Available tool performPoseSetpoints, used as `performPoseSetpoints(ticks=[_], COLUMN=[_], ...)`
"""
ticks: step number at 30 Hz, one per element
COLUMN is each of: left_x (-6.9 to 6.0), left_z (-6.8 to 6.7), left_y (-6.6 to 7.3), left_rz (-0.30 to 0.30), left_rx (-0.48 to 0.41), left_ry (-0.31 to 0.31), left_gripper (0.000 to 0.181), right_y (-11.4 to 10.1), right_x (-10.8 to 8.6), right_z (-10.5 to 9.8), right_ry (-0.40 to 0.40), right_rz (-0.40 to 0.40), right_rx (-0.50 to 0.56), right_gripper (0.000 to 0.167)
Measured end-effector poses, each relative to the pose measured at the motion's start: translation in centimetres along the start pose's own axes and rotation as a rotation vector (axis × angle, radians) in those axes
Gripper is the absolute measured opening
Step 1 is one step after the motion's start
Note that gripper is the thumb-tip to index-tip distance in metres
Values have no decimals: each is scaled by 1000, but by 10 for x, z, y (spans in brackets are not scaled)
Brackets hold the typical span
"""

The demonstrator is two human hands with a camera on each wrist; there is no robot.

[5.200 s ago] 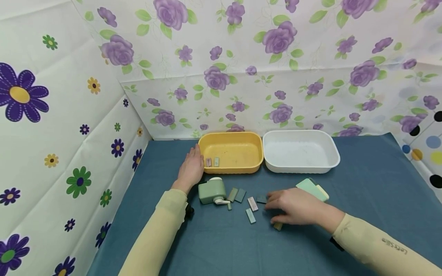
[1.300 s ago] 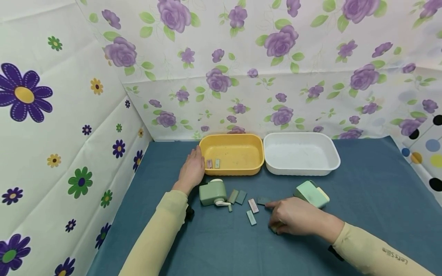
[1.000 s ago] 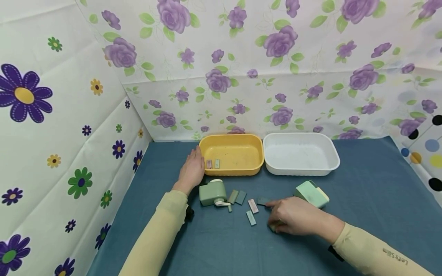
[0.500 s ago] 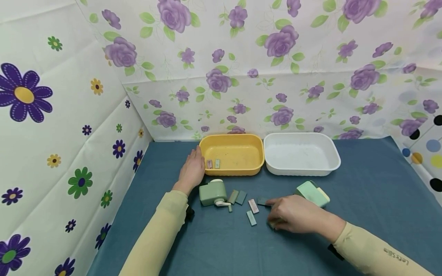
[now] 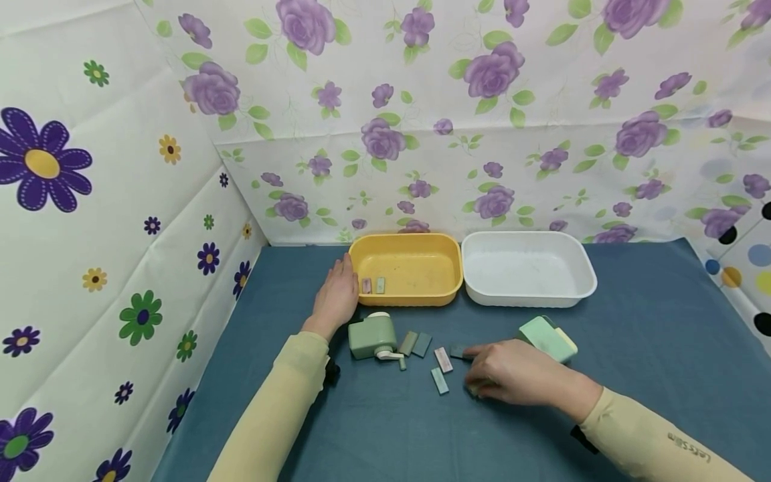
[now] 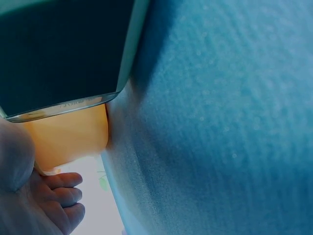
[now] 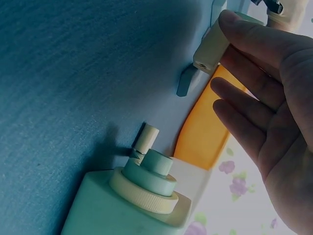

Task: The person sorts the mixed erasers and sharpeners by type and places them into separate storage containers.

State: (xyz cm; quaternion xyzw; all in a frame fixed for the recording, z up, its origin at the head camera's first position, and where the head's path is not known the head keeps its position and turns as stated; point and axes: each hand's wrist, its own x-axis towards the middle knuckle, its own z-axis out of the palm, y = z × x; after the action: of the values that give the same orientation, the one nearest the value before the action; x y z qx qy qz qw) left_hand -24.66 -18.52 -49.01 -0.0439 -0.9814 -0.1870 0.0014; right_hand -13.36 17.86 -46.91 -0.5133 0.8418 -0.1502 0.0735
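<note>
My left hand (image 5: pixel 336 294) rests with straight fingers against the left end of the yellow bin (image 5: pixel 415 300). In the right wrist view, my right hand (image 7: pixel 286 93) pinches a small tan rectangular block (image 7: pixel 211 49) between thumb and index finger. From the head view that block is mostly hidden under the hand. The index fingertip reaches a dark teal block (image 5: pixel 458 351). Left of it lie a pink block (image 5: pixel 443 360) and a pale green block (image 5: pixel 440 381). Inside the yellow bin are a pink piece (image 5: pixel 367 286) and a pale green piece (image 5: pixel 381 286).
A green box with a crank (image 5: pixel 371 337), like a pencil sharpener, stands before the yellow bin. Beside it lie an olive block (image 5: pixel 407 343) and a teal block (image 5: pixel 421 345). A mint crank box (image 5: pixel 549 339) sits behind my right hand. A white bin (image 5: pixel 530 300) adjoins the yellow one.
My right hand's fingers, spread over the tan block about five seconds ago, have closed on it and shifted slightly left. My left hand stays at the yellow bin.
</note>
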Motion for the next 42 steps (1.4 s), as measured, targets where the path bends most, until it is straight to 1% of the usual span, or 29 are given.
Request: performPoseSetpoints(ticks=[12, 19, 25, 34, 42], left_x=[0, 1, 1, 1, 0], left_z=[0, 0, 0, 1, 1], left_y=[0, 1, 0, 0, -1], left_rz=[-6, -13, -9, 9, 17], left_rx=[9, 15, 6, 1, 2], left_ry=[-11, -7, 0, 15, 30], left_gripper=[60, 59, 59, 58, 57], right_y=[4, 4, 4, -1, -3], right_x=[-1, -1, -1, 9, 16], right_z=[1, 0, 0, 2, 5], right_ry=[21, 18, 46, 83, 74], right_rz=[-12, -9, -15, -30, -21], right_rx=[-33, -30, -28, -10, 25], right_gripper=[19, 18, 19, 19, 21])
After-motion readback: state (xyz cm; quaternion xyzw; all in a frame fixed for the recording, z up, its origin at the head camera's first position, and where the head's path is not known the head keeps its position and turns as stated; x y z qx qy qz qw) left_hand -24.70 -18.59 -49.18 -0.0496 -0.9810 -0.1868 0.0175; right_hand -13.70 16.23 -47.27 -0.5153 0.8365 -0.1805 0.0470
